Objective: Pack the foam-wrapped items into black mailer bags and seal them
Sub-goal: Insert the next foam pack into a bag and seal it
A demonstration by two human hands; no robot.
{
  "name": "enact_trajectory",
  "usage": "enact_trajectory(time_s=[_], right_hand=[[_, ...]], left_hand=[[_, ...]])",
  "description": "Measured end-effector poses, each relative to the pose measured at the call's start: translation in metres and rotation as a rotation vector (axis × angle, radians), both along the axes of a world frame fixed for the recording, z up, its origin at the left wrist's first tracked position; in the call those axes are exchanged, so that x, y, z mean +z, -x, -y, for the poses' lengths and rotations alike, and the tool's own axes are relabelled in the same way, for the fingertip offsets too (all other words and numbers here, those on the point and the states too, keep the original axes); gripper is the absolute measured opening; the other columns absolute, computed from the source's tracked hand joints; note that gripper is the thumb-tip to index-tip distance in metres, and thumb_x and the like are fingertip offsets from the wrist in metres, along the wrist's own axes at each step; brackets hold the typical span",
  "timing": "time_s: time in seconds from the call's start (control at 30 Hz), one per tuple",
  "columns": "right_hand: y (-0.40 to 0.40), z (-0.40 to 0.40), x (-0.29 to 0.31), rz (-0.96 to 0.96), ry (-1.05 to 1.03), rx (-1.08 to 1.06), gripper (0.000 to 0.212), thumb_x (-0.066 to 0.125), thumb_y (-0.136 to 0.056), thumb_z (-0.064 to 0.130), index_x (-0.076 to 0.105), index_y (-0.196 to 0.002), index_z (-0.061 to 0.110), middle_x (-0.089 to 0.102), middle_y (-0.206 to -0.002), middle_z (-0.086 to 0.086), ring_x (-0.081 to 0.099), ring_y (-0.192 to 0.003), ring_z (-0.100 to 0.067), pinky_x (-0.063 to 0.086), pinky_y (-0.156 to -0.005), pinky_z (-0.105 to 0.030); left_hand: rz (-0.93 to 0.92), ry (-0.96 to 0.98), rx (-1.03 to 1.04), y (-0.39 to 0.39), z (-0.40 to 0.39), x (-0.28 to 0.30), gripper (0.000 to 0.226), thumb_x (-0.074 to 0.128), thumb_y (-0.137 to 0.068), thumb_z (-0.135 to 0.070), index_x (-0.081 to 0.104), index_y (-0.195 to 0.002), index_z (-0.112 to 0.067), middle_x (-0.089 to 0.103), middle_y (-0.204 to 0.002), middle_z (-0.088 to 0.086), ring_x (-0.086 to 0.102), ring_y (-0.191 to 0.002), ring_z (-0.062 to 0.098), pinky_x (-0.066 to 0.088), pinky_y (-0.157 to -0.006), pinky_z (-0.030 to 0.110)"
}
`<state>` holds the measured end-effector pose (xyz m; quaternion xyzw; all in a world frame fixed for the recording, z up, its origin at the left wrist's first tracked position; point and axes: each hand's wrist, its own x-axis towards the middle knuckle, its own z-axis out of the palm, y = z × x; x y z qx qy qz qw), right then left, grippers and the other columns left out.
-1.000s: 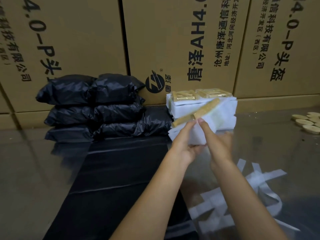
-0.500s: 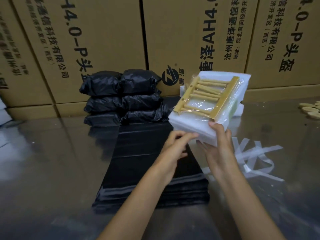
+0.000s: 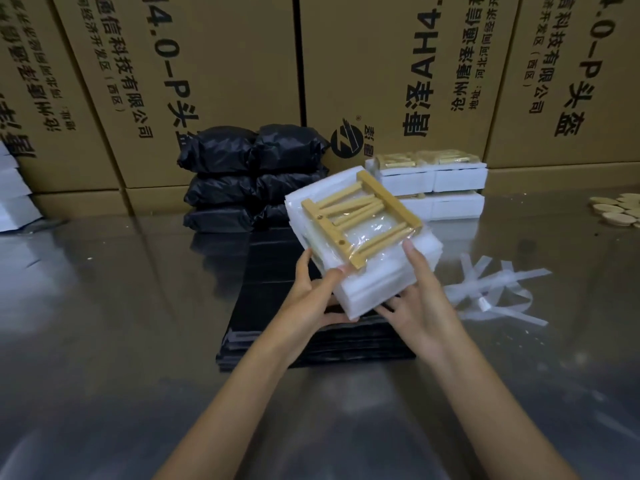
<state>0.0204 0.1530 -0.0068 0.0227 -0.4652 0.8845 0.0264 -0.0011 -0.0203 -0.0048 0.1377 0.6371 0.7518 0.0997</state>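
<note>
**Inspector:** Above the flat stack of black mailer bags [image 3: 277,306], in the head view, the only view on record, both hands carry one foam-wrapped bundle [image 3: 367,271]. The left hand [image 3: 311,292] cups the near left corner, thumb on top and fingers underneath. The right hand [image 3: 420,296] clamps the right edge the same way. Neither hand lies flat or free.

**Clerk:** Why the tilt?

**Inspector:** In my judgement, to line a narrow end up with a bag mouth. A film-wrapped wooden rack [image 3: 360,220] lies on top of the foam, and the thumbs pressing at its near edge would stop it sliding off. No bag is open yet; the stack lies closed, directly beneath the bundle.

**Clerk:** And the surroundings?

**Inspector:** Filled black bags [image 3: 252,174] are stacked behind the flat bags, against the cardboard cartons [image 3: 207,81]. The remaining foam-wrapped items [image 3: 436,188] sit to the right of those, also at the cartons. That puts supply and finished goods within one reach, I would say.

**Clerk:** Room to work?

**Inspector:** The glossy table [image 3: 121,306] is open to the left and toward the person. On the right, loose white strips [image 3: 495,292] lie just beside the stack, and pale discs [image 3: 620,211] sit near the far right edge. White foam sheets [image 3: 14,195] occupy the far left. A swing to the right risks snagging the strips.
</note>
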Motion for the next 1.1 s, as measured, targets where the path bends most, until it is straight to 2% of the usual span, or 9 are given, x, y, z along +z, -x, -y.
enact_trajectory(time_s=[0.07, 0.17, 0.3, 0.47, 0.63, 0.8, 0.9, 0.97, 1.1], right_hand=[[0.000, 0.005, -0.001, 0.039, 0.029, -0.092, 0.056, 0.066, -0.090, 0.046, 0.051, -0.141, 0.030, 0.070, -0.126, -0.001, 0.066, -0.117, -0.022, 0.052, -0.099, -0.043], [-0.004, -0.005, -0.001, 0.069, 0.024, -0.165, 0.055, 0.069, -0.087, 0.044, 0.054, -0.138, 0.031, 0.072, -0.122, 0.003, 0.068, -0.115, -0.019, 0.053, -0.095, -0.041], [-0.014, -0.026, -0.004, 0.116, 0.057, -0.177, 0.050, 0.071, -0.085, 0.043, 0.061, -0.131, 0.028, 0.074, -0.119, 0.002, 0.069, -0.112, -0.019, 0.053, -0.094, -0.039], [-0.025, -0.038, -0.007, 0.146, 0.038, -0.193, 0.051, 0.069, -0.083, 0.048, 0.065, -0.130, 0.029, 0.073, -0.121, 0.002, 0.068, -0.114, -0.022, 0.051, -0.098, -0.043], [-0.034, -0.047, -0.011, 0.160, 0.078, -0.174, 0.050, 0.071, -0.081, 0.049, 0.070, -0.125, 0.026, 0.072, -0.123, -0.002, 0.068, -0.115, -0.025, 0.048, -0.103, -0.044], [-0.038, -0.054, -0.010, 0.150, 0.105, -0.110, 0.050, 0.066, -0.082, 0.054, 0.070, -0.125, 0.027, 0.070, -0.126, -0.004, 0.068, -0.112, -0.025, 0.051, -0.098, -0.041], [-0.041, -0.054, -0.005, 0.136, 0.108, -0.048, 0.039, 0.062, -0.084, 0.055, 0.078, -0.107, 0.027, 0.076, -0.107, -0.003, 0.075, -0.086, -0.022, 0.061, -0.073, -0.037], [-0.041, -0.053, -0.003, 0.135, 0.097, -0.031, 0.036, 0.065, -0.080, 0.056, 0.081, -0.095, 0.027, 0.077, -0.094, -0.002, 0.075, -0.073, -0.021, 0.061, -0.062, -0.034], [-0.037, -0.051, -0.002, 0.127, 0.033, 0.004, 0.035, 0.072, -0.075, 0.056, 0.079, -0.094, 0.027, 0.076, -0.088, 0.000, 0.074, -0.072, -0.020, 0.059, -0.062, -0.033]], left_hand=[[-0.068, 0.205, 0.024, -0.006, 0.011, -0.001, 0.080, 0.068, -0.082, -0.061, 0.021, -0.146, -0.053, 0.073, -0.109, -0.014, 0.069, -0.103, 0.007, 0.057, -0.087, 0.033], [-0.287, 0.615, 0.162, 0.002, 0.049, -0.004, 0.045, 0.062, -0.086, -0.059, 0.057, -0.129, -0.044, 0.068, -0.113, -0.020, 0.059, -0.109, -0.007, 0.046, -0.103, 0.030], [-0.393, 1.130, 0.218, 0.025, 0.100, -0.018, 0.036, 0.073, -0.088, -0.029, 0.063, -0.122, -0.025, 0.055, -0.130, -0.004, 0.045, -0.128, 0.018, 0.036, -0.110, 0.033], [-0.395, 1.040, 0.329, 0.037, 0.112, -0.033, 0.005, 0.074, -0.086, -0.034, 0.073, -0.088, -0.029, 0.064, -0.105, -0.010, 0.055, -0.111, 0.018, 0.042, -0.103, 0.042], [-0.379, 1.098, 0.341, 0.038, 0.108, -0.022, 0.017, 0.068, -0.090, -0.034, 0.067, -0.074, -0.040, 0.066, -0.092, -0.020, 0.060, -0.100, 0.010, 0.042, -0.101, 0.045], [-0.614, 1.000, 0.311, 0.033, 0.105, -0.018, 0.036, 0.049, -0.088, 0.008, 0.042, -0.083, -0.027, 0.056, -0.080, -0.006, 0.054, -0.075, 0.017, 0.050, -0.072, 0.044], [-0.737, 1.049, 0.324, 0.037, 0.102, -0.016, 0.044, 0.042, -0.076, 0.021, 0.060, -0.076, -0.020, 0.052, -0.089, -0.005, 0.049, -0.087, 0.016, 0.046, -0.081, 0.043], [-0.775, 1.128, 0.355, 0.039, 0.097, -0.014, 0.049, 0.043, -0.078, 0.019, 0.072, -0.098, -0.016, 0.052, -0.102, -0.005, 0.046, -0.097, 0.015, 0.038, -0.086, 0.036], [-0.850, 1.283, 0.374, 0.036, 0.088, -0.008, 0.054, 0.056, -0.091, -0.005, 0.049, -0.141, -0.026, 0.042, -0.133, -0.010, 0.033, -0.110, 0.012, 0.023, -0.083, 0.029]])
